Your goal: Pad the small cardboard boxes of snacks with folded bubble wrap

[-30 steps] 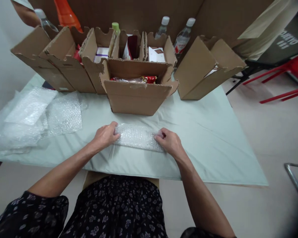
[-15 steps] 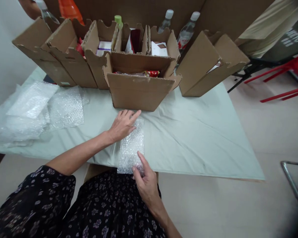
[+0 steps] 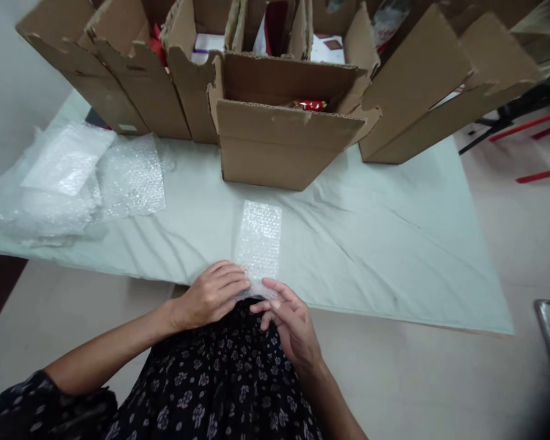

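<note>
Tablecloth [image 3: 394,256] bears bubble wrap [image 3: 259,238], carton [image 3: 282,146] holding perhaps sweets [image 3: 310,106].

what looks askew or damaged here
The open brown cardboard box in front has ragged upper edges and a right flap sticking outward, perhaps rough-cut. Clear bubble-wrap sheets at left lie in an untidy heap. Nothing looks spilled.

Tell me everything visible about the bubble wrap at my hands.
The bubble wrap is a clear, shiny, plastic-looking strip with a bubbled surface, longer than wide. It lies on the pale green cloth, its length running away from you. Its near end, at the cloth's front edge, looks bunched or folded; the left hand and right hand touch it there.
</note>
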Action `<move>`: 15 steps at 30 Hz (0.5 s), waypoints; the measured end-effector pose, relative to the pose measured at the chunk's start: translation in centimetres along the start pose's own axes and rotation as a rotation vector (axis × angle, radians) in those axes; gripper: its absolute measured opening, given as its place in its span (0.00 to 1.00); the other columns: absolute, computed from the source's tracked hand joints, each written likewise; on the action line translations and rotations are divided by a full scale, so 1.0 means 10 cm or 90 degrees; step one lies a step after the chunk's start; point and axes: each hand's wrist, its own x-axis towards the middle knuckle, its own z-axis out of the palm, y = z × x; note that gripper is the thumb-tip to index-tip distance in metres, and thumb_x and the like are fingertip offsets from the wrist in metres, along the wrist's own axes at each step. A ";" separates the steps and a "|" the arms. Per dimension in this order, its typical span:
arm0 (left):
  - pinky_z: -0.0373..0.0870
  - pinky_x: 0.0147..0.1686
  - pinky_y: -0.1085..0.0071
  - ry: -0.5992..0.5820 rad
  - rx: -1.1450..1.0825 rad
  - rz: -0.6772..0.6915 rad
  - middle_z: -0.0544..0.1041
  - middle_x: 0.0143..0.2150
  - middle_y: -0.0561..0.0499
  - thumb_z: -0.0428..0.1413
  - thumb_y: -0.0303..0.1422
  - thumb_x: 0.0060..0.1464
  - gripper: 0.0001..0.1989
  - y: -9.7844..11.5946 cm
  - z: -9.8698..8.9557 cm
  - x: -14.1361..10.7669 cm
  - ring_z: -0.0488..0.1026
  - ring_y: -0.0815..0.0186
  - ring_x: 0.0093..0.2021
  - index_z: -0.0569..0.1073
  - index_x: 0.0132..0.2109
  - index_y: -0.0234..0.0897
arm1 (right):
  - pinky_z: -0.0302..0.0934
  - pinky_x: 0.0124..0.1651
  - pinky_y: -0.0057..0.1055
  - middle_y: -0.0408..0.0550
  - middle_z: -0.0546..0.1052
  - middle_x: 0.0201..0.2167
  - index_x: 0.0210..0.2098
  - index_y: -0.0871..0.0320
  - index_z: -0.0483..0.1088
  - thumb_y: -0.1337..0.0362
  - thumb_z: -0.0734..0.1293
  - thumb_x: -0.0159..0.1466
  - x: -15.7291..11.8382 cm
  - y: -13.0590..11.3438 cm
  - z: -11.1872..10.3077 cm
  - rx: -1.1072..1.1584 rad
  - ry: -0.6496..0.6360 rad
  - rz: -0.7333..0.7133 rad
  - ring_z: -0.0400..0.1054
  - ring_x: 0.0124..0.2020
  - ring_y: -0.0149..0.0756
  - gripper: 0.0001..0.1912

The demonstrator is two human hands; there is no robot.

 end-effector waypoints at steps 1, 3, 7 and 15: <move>0.79 0.54 0.53 0.029 -0.021 -0.027 0.84 0.48 0.43 0.55 0.23 0.64 0.17 -0.02 0.03 0.03 0.81 0.58 0.51 0.74 0.57 0.37 | 0.67 0.27 0.29 0.54 0.84 0.37 0.54 0.57 0.73 0.52 0.76 0.59 0.00 -0.01 -0.01 -0.015 -0.002 -0.013 0.79 0.35 0.41 0.27; 0.81 0.46 0.60 0.062 -0.061 -0.113 0.85 0.43 0.45 0.55 0.26 0.66 0.11 -0.04 0.05 0.11 0.82 0.61 0.43 0.76 0.53 0.37 | 0.68 0.28 0.28 0.56 0.83 0.45 0.55 0.55 0.72 0.54 0.76 0.60 0.01 -0.04 -0.03 -0.064 0.009 -0.042 0.80 0.39 0.42 0.27; 0.81 0.42 0.64 0.044 -0.082 -0.288 0.85 0.41 0.47 0.56 0.30 0.66 0.07 -0.05 0.03 0.25 0.82 0.63 0.38 0.79 0.48 0.38 | 0.71 0.29 0.31 0.54 0.83 0.45 0.54 0.55 0.71 0.57 0.71 0.66 0.01 -0.11 -0.08 -0.212 0.071 -0.108 0.80 0.38 0.40 0.19; 0.82 0.50 0.62 0.065 -0.071 -0.357 0.85 0.48 0.47 0.58 0.30 0.63 0.11 -0.02 0.15 0.33 0.83 0.61 0.45 0.79 0.51 0.39 | 0.69 0.52 0.47 0.55 0.81 0.52 0.56 0.52 0.74 0.69 0.65 0.69 0.09 -0.10 -0.05 -0.835 0.000 -0.565 0.73 0.54 0.48 0.18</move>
